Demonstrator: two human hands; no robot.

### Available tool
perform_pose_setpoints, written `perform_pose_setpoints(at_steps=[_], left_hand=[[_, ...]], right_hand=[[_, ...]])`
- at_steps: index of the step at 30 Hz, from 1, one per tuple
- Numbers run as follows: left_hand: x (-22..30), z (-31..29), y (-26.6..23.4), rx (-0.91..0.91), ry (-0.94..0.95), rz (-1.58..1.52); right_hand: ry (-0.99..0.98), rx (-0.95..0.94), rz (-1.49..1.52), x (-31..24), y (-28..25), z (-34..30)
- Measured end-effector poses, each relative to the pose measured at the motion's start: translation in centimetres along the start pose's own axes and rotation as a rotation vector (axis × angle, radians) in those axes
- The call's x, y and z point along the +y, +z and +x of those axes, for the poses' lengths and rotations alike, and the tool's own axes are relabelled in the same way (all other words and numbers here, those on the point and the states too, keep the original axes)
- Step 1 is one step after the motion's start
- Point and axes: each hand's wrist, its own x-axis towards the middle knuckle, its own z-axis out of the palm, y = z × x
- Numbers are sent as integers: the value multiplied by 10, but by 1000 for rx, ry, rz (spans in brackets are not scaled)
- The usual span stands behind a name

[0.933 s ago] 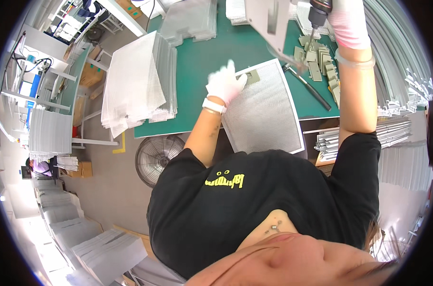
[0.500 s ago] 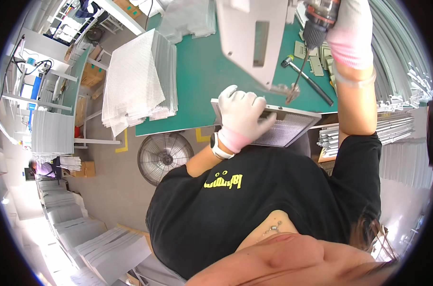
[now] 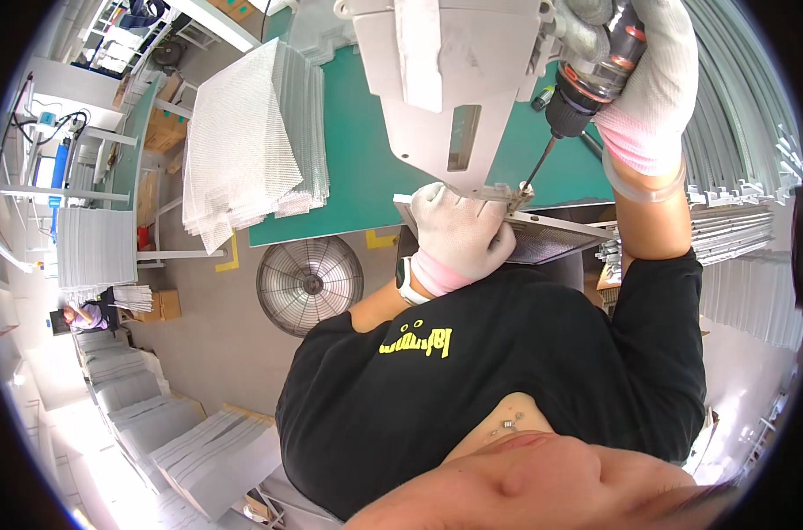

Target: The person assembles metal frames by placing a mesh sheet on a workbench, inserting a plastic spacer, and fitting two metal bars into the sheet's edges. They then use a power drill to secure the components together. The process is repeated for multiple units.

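Observation:
In a white glove with a pink cuff, my right hand [image 3: 659, 93] grips a power screwdriver [image 3: 580, 99] with a black chuck and red rings. Its long thin bit slants down to the small metal outlet of a pale grey machine [image 3: 423, 115]; whether it touches a screw is too small to tell. My left hand [image 3: 459, 231], gloved alike, is closed over the edge of a framed mesh panel [image 3: 556, 240] at the bench's near edge. The panel lies tilted just under the outlet, partly hidden by that hand.
Stacked white mesh sheets [image 3: 242, 141] lie on the left of the green bench [image 3: 353, 132]. A hammer [image 3: 544, 97] shows partly behind the screwdriver. A round floor fan [image 3: 310, 284] stands below the bench edge. Bundled metal strips [image 3: 728, 234] are at right. Another person [image 3: 87, 315] is far left.
The screwdriver has come down and left, its bit now at the machine's outlet. The machine appears nearer and lower in view. My left hand's fingers have curled closer over the panel's edge.

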Motion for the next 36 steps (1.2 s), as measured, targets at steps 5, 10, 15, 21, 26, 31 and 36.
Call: perform_pose_setpoints(at_steps=[5, 10, 15, 21, 26, 31, 36], left_hand=[[-3, -3, -2, -127, -29, 28], [-7, -8, 4, -146, -7, 73], [-7, -9, 4, -128, -2, 81], [-2, -15, 12, -6, -48, -26], [-3, -11, 19, 4, 38, -325], [-13, -31, 28, -150, 59, -530], [-19, -37, 32, -104, 76, -527]], right_hand=[[25, 3, -2, 2, 1, 1], [-38, -121, -19, 3, -1, 1], [44, -76, 7, 6, -1, -2], [46, -128, -87, 12, -9, -16], [320, -443, -163, 28, -48, -30], [249, -487, 244, 43, -35, -32], [171, -430, 185, 44, -39, -41]])
